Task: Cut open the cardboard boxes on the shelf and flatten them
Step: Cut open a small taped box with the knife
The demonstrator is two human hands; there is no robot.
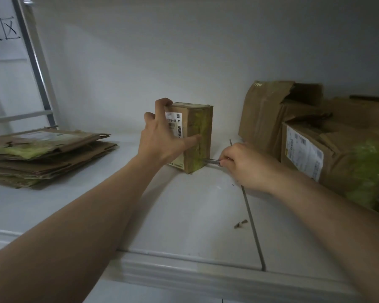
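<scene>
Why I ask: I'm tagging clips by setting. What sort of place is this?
Probably a storeroom or parcel-unpacking area: a white shelf holds flattened cardboard and worn boxes with barcode shipping labels; a printed sign hangs at left.

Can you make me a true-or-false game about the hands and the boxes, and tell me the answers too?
1. The left hand holds the small box standing up on the shelf. True.
2. The right hand is empty. False: it grips a knife, with the blade at the small box's lower taped side.
3. A pile of flattened cardboard lies on the left of the shelf. True.
4. The small box is squashed flat. False: it stands whole, with tape on it.
5. The bigger boxes sit to the left of the small box. False: they are on its right.
</scene>
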